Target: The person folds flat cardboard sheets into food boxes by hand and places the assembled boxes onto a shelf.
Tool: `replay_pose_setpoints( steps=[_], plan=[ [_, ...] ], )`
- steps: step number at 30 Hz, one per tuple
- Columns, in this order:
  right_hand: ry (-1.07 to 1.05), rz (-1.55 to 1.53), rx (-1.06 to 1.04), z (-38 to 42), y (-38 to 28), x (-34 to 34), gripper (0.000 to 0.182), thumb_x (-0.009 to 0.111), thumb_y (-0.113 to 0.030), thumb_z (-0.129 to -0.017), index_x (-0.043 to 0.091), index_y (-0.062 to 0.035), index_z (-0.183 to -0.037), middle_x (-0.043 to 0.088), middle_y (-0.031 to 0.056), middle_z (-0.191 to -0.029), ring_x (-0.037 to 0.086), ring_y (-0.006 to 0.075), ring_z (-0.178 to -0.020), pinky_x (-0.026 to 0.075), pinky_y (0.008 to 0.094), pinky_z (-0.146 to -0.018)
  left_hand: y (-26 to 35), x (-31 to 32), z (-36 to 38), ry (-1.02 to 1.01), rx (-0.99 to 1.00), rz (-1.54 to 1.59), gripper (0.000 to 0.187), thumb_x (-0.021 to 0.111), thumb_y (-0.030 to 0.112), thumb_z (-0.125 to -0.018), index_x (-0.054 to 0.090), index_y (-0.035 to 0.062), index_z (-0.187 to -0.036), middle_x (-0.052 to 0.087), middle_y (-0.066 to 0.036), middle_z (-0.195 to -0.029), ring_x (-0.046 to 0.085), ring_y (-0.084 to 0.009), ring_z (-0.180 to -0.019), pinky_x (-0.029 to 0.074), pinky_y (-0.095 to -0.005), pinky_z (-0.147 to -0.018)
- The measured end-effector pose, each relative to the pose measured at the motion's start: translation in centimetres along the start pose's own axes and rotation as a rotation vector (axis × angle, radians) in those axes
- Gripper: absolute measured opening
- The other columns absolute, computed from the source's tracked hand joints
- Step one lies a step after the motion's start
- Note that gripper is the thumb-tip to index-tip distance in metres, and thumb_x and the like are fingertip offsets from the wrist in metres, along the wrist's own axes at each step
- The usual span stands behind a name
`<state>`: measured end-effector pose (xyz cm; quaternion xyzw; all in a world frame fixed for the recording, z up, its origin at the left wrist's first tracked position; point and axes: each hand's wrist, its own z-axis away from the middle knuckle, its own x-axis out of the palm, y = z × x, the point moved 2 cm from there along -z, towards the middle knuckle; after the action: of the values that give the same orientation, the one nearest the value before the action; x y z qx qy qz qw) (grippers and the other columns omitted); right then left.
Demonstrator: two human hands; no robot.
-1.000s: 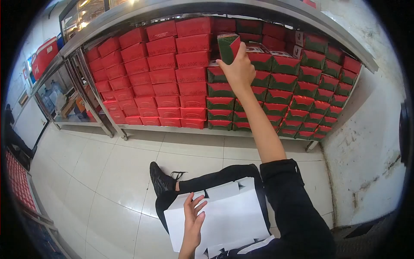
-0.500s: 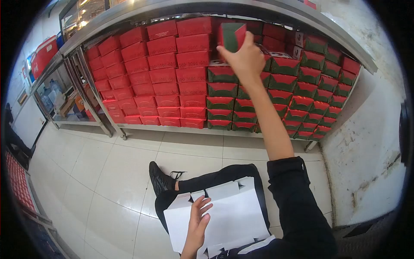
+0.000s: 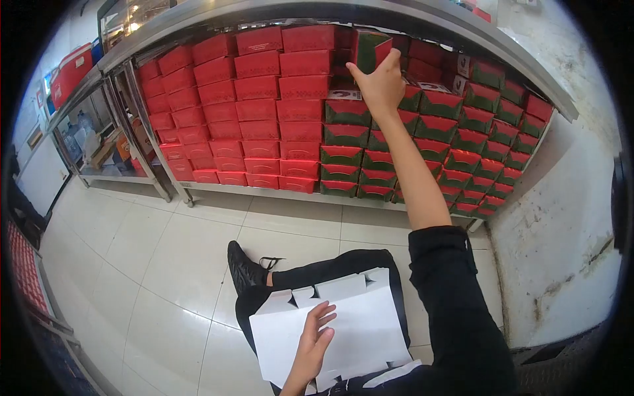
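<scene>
While the right hand [image 3: 382,84] is raised to the top of the stack, its fingers are closed around a red and green box [image 3: 370,49], gripping it from below with the box tilted and pressed up close beneath the underside of the steel counter [image 3: 422,16]. Little open room remains there: the counter's edge runs just above the box, red boxes [image 3: 264,99] fill the shelf to the left in tight columns, and green-fronted boxes [image 3: 462,142] pack the rows right of and below the hand, stepping down toward the stained wall [image 3: 568,218]. A darker gap shows just behind the held box, at the top of the stack. Below, the tiled floor [image 3: 152,257] lies open between the shelf's lower rail and the person's outstretched leg, with a black shoe [image 3: 244,267] pointing toward the shelf. Lower down, the left hand [image 3: 316,340] rests flat, fingers spread and loosely open, on a stack of white flattened cartons [image 3: 343,323] lying across the lap; it presses on them rather than clasping them. Both hands are well apart.
</scene>
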<state>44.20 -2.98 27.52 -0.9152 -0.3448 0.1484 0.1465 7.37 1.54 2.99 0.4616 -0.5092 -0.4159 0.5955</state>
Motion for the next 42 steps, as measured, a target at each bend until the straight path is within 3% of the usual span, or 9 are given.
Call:
replay_pose_setpoints(
  steps=[4,14,22,28,31,35,37,40,42],
  plan=[
    [-0.149,0.117,-0.092,-0.3,-0.3,0.4,0.072,0.076,-0.042,-0.064,0.036,0.0002,-0.105,0.059,0.0202,-0.093,0.062,0.0390,-0.076,0.051,0.0450,-0.062,0.0,-0.1,0.2,0.013,-0.009,-0.003,0.057,0.048,0.026,-0.087,0.028,0.0029,-0.135,0.037,-0.019,-0.133,0.040,-0.0306,-0.123,0.033,-0.0407,-0.099],
    [-0.183,0.147,-0.161,0.5,0.3,1.0,0.069,0.075,-0.042,-0.065,0.036,-0.0007,-0.103,0.059,0.0195,-0.094,0.063,0.0380,-0.073,0.053,0.0427,-0.056,-0.6,0.1,0.0,-0.012,0.011,-0.021,0.055,0.047,0.024,-0.087,0.028,0.0023,-0.134,0.039,-0.019,-0.133,0.041,-0.0299,-0.122,0.032,-0.0402,-0.099],
    [-0.257,0.271,-0.263,1.6,0.7,1.5,0.088,0.076,-0.037,-0.065,0.029,0.0028,-0.127,0.054,0.0189,-0.108,0.065,0.0340,-0.071,0.055,0.0383,-0.054,-0.9,-0.1,0.3,0.003,-0.008,-0.037,0.055,0.048,0.024,-0.087,0.029,0.0026,-0.134,0.040,-0.019,-0.132,0.041,-0.0300,-0.122,0.032,-0.0403,-0.099],
    [-0.251,0.272,-0.295,2.2,1.3,1.4,0.097,0.074,-0.039,-0.066,0.020,-0.0036,-0.137,0.057,0.0187,-0.103,0.064,0.0349,-0.069,0.054,0.0403,-0.054,-0.6,0.3,0.5,0.016,-0.026,-0.030,0.054,0.047,0.025,-0.086,0.031,-0.0007,-0.131,0.042,-0.020,-0.127,0.044,-0.0299,-0.118,0.030,-0.0401,-0.101],
    [-0.237,0.271,-0.300,2.1,1.2,1.5,0.096,0.074,-0.040,-0.065,0.022,-0.0038,-0.136,0.057,0.0184,-0.102,0.064,0.0342,-0.071,0.054,0.0402,-0.054,-0.6,0.5,0.4,0.005,-0.025,-0.032,0.054,0.047,0.026,-0.087,0.031,-0.0005,-0.131,0.043,-0.020,-0.128,0.044,-0.0302,-0.118,0.030,-0.0402,-0.101],
    [-0.252,0.221,-0.230,0.8,0.7,0.2,0.096,0.074,-0.043,-0.063,0.024,-0.0040,-0.136,0.058,0.0201,-0.101,0.064,0.0360,-0.075,0.053,0.0423,-0.061,-0.9,0.5,0.3,-0.033,-0.029,-0.038,0.053,0.047,0.024,-0.088,0.029,0.0024,-0.133,0.041,-0.020,-0.131,0.041,-0.0303,-0.121,0.032,-0.0406,-0.100],
    [-0.199,0.092,-0.093,0.1,0.3,-1.5,0.096,0.074,-0.046,-0.063,0.026,-0.0007,-0.132,0.061,0.0203,-0.100,0.063,0.0385,-0.080,0.052,0.0441,-0.066,-1.0,0.7,0.1,-0.043,-0.043,-0.032,0.053,0.047,0.024,-0.088,0.030,0.0027,-0.133,0.041,-0.019,-0.131,0.042,-0.0300,-0.121,0.032,-0.0404,-0.100],
    [-0.253,0.135,0.019,-0.8,-0.4,-4.8,0.096,0.072,-0.051,-0.061,0.029,-0.0004,-0.130,0.063,0.0204,-0.094,0.062,0.0397,-0.082,0.050,0.0459,-0.072,-0.6,1.2,0.0,-0.035,-0.050,-0.027,0.053,0.046,0.026,-0.087,0.032,-0.0005,-0.131,0.043,-0.021,-0.128,0.044,-0.0303,-0.118,0.030,-0.0402,-0.101],
    [-0.237,0.129,-0.005,-0.7,-0.8,-7.3,0.094,0.072,-0.051,-0.061,0.031,-0.0019,-0.129,0.063,0.0207,-0.093,0.063,0.0389,-0.084,0.050,0.0460,-0.072,-1.0,1.2,-0.1,-0.048,-0.042,-0.010,0.052,0.046,0.025,-0.088,0.032,-0.0007,-0.131,0.043,-0.020,-0.128,0.044,-0.0301,-0.118,0.030,-0.0399,-0.101]
  ],
)
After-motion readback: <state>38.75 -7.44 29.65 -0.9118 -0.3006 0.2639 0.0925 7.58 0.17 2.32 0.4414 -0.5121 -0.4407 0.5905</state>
